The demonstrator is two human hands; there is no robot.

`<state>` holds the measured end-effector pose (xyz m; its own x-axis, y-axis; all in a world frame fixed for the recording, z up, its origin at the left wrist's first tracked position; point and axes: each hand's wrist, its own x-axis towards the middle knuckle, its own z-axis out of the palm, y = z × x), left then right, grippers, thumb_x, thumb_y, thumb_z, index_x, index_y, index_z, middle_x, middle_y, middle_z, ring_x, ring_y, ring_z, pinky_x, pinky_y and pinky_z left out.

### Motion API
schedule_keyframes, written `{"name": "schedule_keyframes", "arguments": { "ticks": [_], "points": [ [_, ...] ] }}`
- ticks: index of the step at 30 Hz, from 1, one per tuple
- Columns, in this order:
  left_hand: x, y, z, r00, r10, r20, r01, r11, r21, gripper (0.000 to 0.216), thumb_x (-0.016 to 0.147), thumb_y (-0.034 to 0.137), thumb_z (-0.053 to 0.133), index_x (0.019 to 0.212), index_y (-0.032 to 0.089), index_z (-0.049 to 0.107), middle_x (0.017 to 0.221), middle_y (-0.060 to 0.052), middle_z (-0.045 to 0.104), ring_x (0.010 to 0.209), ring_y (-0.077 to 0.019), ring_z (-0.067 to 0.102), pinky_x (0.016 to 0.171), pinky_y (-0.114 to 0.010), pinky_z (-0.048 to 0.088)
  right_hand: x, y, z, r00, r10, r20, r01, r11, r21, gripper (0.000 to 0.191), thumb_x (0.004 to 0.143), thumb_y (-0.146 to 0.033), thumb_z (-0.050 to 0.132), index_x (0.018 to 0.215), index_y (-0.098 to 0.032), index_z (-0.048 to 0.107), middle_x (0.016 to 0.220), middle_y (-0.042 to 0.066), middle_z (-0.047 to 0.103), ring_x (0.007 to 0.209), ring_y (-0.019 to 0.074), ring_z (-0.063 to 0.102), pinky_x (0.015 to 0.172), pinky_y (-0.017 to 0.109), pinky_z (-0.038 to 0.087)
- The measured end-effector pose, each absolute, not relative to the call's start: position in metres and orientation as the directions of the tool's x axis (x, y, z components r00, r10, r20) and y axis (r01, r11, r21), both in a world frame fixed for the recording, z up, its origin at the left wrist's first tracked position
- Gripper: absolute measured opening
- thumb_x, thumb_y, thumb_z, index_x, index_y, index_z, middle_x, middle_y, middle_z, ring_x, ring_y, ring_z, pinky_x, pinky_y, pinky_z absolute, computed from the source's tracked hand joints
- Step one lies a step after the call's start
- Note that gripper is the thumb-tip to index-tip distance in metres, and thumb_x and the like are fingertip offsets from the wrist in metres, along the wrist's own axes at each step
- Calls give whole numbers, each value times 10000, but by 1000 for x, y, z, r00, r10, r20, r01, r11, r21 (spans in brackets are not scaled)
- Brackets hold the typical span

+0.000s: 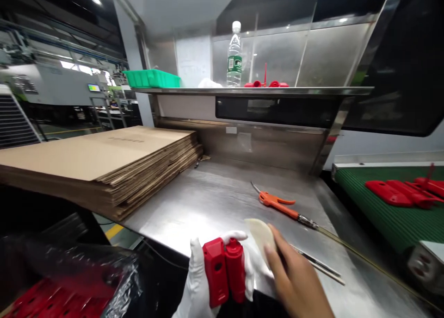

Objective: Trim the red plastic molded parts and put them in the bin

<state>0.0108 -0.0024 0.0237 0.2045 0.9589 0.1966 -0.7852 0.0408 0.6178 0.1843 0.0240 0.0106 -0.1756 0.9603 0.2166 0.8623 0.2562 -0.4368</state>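
Observation:
My left hand (199, 285), in a white glove, grips a red plastic part (224, 271) upright at the near edge of the steel table (215, 202). My bare right hand (294, 274) is just to its right, fingertips pressing a pale, flat rounded pad (261, 234) against the table. An orange air blow gun (277, 202) lies on the table beyond my right hand, its hose running off to the right.
A stack of flat cardboard sheets (104, 163) fills the left. A green conveyor (388, 216) with red parts (402, 192) is on the right. A shelf holds a water bottle (234, 56), a green bin (152, 78) and red pieces. A plastic-lined bin of red parts (62, 295) sits lower left.

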Motion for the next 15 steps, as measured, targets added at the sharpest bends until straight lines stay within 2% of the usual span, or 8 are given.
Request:
{"name": "schedule_keyframes", "arguments": {
  "ticks": [2,4,6,8,9,12,15],
  "points": [
    [5,-1,18,249,934,255,-793,46,608,766,838,791,319,1145,187,676,723,-102,688,573,-245,620,508,-352,478,179,66,12,-245,962,121,889,273,-367,510,1041,-377,230,1484,-177,387,1348,68,605,1204,227,595,972,353,521],
    [0,0,11,247,909,336,-799,-5,601,785,847,785,326,1163,153,668,769,-131,698,592,-251,644,521,-342,471,186,102,17,-263,957,119,911,287,-295,486,1035,-322,306,1495,-175,354,1327,95,606,1184,233,593,990,386,497],
    [-5,0,5,228,882,413,-792,-79,605,775,880,749,320,1172,121,666,777,-145,695,597,-239,650,542,-325,462,206,135,23,-263,958,115,938,282,-201,534,997,-262,449,1506,-186,307,1428,114,498,1265,248,511,1056,431,433],
    [-9,-2,0,223,859,461,-784,-123,609,756,910,710,312,1179,99,665,757,-145,688,606,-223,642,567,-314,450,229,167,24,-246,967,65,963,251,-97,597,917,-254,619,1460,-202,374,1519,120,364,1370,308,374,1119,530,331],
    [-11,-3,-1,224,857,463,-785,-123,607,749,915,702,314,1182,97,665,754,-146,686,622,-220,638,588,-314,447,239,182,23,-229,973,23,972,230,-52,579,892,-264,662,1419,-200,429,1518,119,361,1382,326,348,1122,565,309],
    [-17,-4,-4,245,867,434,-792,-79,605,753,917,703,304,1180,94,660,788,-166,692,678,-225,641,635,-318,441,256,216,17,-211,974,-81,976,215,40,415,889,-302,682,1266,-177,564,1375,100,517,1269,295,484,1066,558,383],
    [-23,2,-2,261,877,404,-801,-37,598,802,900,738,247,1166,103,657,797,-163,685,646,-227,648,593,-319,447,256,224,22,-248,968,-34,964,250,94,254,888,-314,676,1077,-151,628,1158,65,621,1086,238,585,1003,510,433]
  ]
}}
